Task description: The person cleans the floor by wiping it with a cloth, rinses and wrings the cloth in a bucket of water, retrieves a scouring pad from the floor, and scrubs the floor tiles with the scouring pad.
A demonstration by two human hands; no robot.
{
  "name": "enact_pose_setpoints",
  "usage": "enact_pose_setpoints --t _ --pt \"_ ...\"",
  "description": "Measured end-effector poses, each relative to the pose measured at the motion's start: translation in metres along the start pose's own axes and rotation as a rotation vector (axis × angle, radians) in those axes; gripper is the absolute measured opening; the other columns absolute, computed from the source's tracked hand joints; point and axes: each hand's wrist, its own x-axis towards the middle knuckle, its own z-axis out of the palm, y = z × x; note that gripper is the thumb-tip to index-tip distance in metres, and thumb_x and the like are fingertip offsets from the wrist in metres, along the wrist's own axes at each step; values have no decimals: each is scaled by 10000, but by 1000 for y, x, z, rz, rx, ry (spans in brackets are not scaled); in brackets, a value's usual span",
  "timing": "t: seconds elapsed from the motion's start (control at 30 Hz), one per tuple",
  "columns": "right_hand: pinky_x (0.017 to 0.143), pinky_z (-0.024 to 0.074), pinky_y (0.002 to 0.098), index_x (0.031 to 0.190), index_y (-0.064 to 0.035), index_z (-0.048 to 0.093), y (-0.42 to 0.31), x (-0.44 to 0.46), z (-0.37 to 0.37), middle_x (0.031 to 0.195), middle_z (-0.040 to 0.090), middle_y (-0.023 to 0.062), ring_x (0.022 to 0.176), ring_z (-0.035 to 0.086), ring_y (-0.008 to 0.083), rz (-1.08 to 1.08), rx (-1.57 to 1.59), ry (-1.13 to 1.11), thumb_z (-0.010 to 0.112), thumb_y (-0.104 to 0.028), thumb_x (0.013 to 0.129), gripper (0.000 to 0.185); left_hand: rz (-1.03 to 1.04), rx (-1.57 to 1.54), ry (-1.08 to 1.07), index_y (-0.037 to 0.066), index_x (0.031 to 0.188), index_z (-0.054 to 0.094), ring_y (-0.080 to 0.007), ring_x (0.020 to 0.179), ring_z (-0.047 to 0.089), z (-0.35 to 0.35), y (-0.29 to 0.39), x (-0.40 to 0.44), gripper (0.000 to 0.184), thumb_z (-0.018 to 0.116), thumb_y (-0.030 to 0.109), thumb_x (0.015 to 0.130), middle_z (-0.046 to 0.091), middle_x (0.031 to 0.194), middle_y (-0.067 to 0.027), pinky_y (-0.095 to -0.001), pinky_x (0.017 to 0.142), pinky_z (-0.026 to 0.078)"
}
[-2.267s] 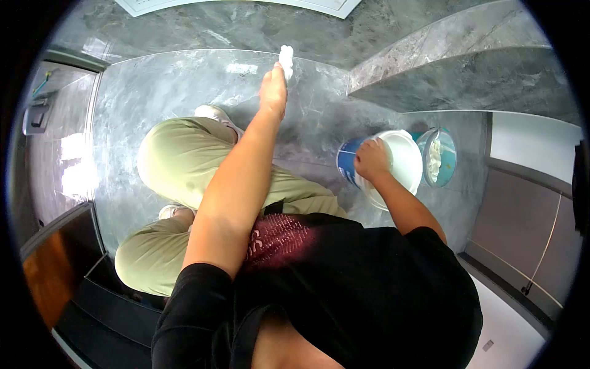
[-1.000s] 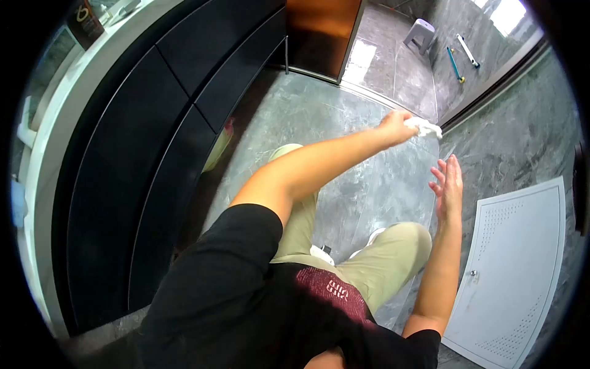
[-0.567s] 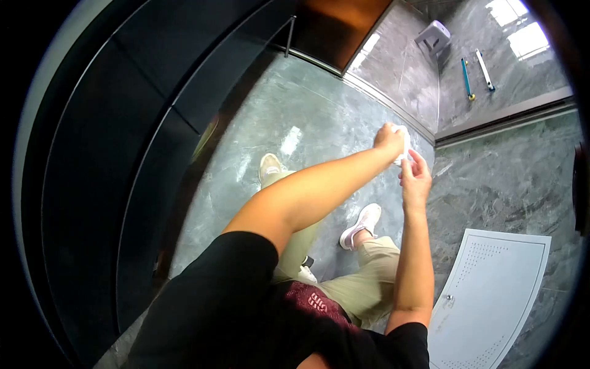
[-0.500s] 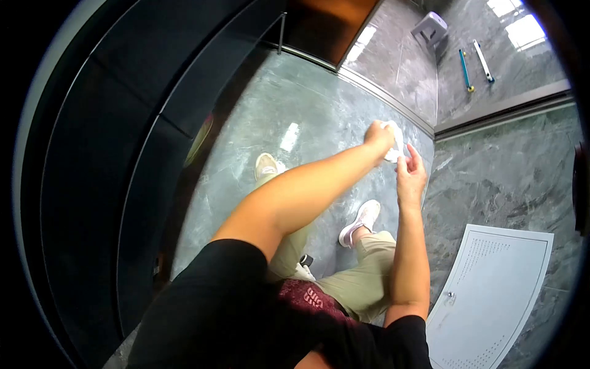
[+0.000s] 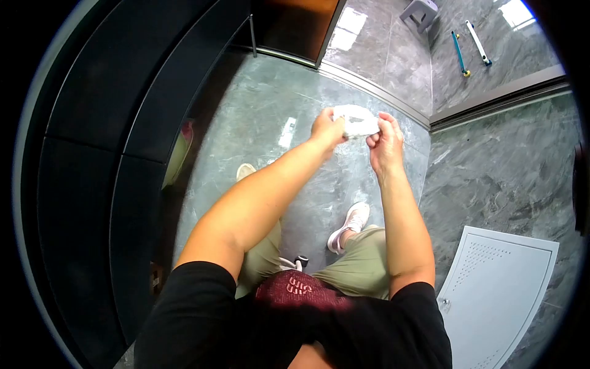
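Note:
My left hand (image 5: 327, 129) grips the left end of a thin, white, wrinkled cloth (image 5: 357, 120). Its right end is pinched in the fingers of my right hand (image 5: 387, 140). The cloth hangs spread between both hands, above the grey floor; a darker patch shows in its middle. Whether it is fabric or paper I cannot make out. Both arms reach forward, the left one across the view.
Dark cabinet panels (image 5: 80, 184) stand on the left. A sliding-door track (image 5: 375, 92) crosses ahead, with a grey stool (image 5: 420, 12) beyond it. At the right, a white perforated panel (image 5: 498, 289) is on the marbled wall. My shoe (image 5: 350, 227) is on the floor.
Both hands have moved left in view and apart from each other. The white cloth, bunched mostly in my left hand before, is now stretched between the two. The view has shifted slightly.

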Motion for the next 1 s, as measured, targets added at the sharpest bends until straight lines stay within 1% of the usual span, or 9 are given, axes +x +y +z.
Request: enact_pose_setpoints --t 0.1,0.27,0.37,0.43,0.57,0.63,0.7,0.8,1.0 --pt "467 353 199 1194 -41 477 -6 6 -7 715 496 -11 519 424 61 33 -598 -320 537 -61 820 379 -43 -402 40 64 1114 467 -195 852 585 -8 -6 24 256 478 161 878 570 1020 -89 -383 699 521" --pt "553 424 223 1151 -51 561 4 11 -40 751 549 1 604 510 74 237 -981 -606 558 -76 807 344 -167 -474 106 128 1089 490 -168 858 555 -1 12 8 255 479 308 909 561 938 -31 -376 742 485" --pt "741 478 281 1081 -19 590 6 11 -52 844 642 60 799 596 148 -479 -1344 -181 643 -151 785 328 -148 -343 -5 139 1072 507 -153 892 542 11 11 -6 245 498 316 903 562 950 -14 -353 764 463" --pt "766 487 341 1012 -41 633 4 8 -47 823 656 138 820 633 253 -410 -1109 -175 653 -285 765 347 -136 -271 -90 141 1063 517 -148 905 536 18 8 -15 242 506 319 900 564 966 -9 -342 775 452" --pt "667 489 293 961 -12 633 3 -1 -43 766 646 69 714 620 173 -268 -1194 -150 640 -239 799 279 -241 -267 -307 121 1080 536 -146 915 547 26 -2 -23 244 501 292 909 573 1009 -22 -340 792 464" --pt "602 467 265 908 -18 643 -1 6 -51 746 634 31 658 588 135 -85 -633 -113 614 -222 827 221 -138 -256 -353 100 1112 522 -174 981 552 24 -7 -13 269 495 282 916 580 1061 -50 -351 824 457" --pt "586 456 262 949 -41 619 -8 7 -56 780 615 27 650 572 133 -16 -535 -109 562 -208 863 196 -132 -272 -330 80 1119 515 -193 1005 550 17 -9 -5 281 489 278 921 581 1073 -71 -376 849 458" --pt "732 464 292 1019 -63 517 -22 -5 -55 899 569 53 828 570 168 96 -115 -36 484 -181 900 172 -152 -272 -222 44 1113 502 -188 1008 547 11 2 -14 289 490 254 915 562 1088 -78 -369 888 451" --pt "809 482 360 1043 -37 524 -25 -4 -54 986 590 85 930 582 220 -23 23 3 484 -200 900 220 -250 -659 -383 48 1094 506 -215 973 549 10 2 -10 251 456 164 877 556 1086 -87 -364 887 436"
